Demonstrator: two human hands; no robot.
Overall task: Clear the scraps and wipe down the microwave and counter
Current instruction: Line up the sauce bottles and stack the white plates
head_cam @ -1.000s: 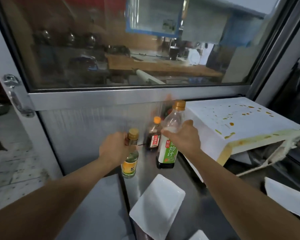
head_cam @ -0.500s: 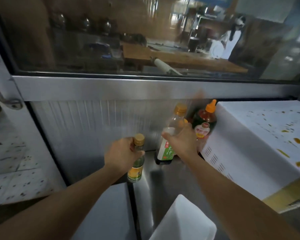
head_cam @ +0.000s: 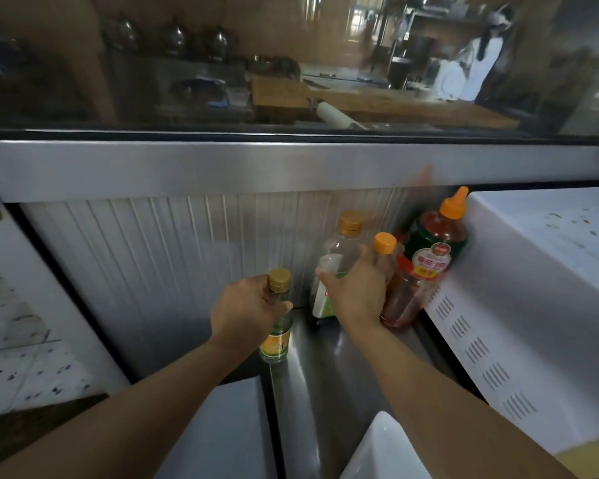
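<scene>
Head view, read from left to right. A small green bottle (head_cam: 276,326) with a gold cap is being gripped around its neck and shoulder by the left hand (head_cam: 248,307), whose fingers are being curled closed about the glass; its base is being kept at the near left edge of the steel counter (head_cam: 329,382), just in front of the ribbed steel back panel (head_cam: 173,257). To its right, a tall clear bottle (head_cam: 336,267) with a green-and-white label is being covered by the right hand (head_cam: 355,290). The fingers of that hand are being spread and bent across both this bottle and the orange-capped sauce bottle (head_cam: 400,299) beside it; whether one or both are truly being clasped cannot be told. Further right, a large squeeze bottle (head_cam: 436,243) of red sauce is being held against the side of the white microwave (head_cam: 498,340), whose top is being shown spattered with brownish spots. A white tray (head_cam: 384,451) is being seen at the lower edge, between the forearms.

The step in hand is judged to be the clearing of condiment bottles from the counter so that its surface can be wiped; wiping itself is judged not yet begun, and no cloth is being shown. For the next move, a firm grip on each bottle is being called for, with the bottles lifted upright and set well apart from the microwave, care being taken that the neighbouring squeeze bottle is not toppled.
</scene>
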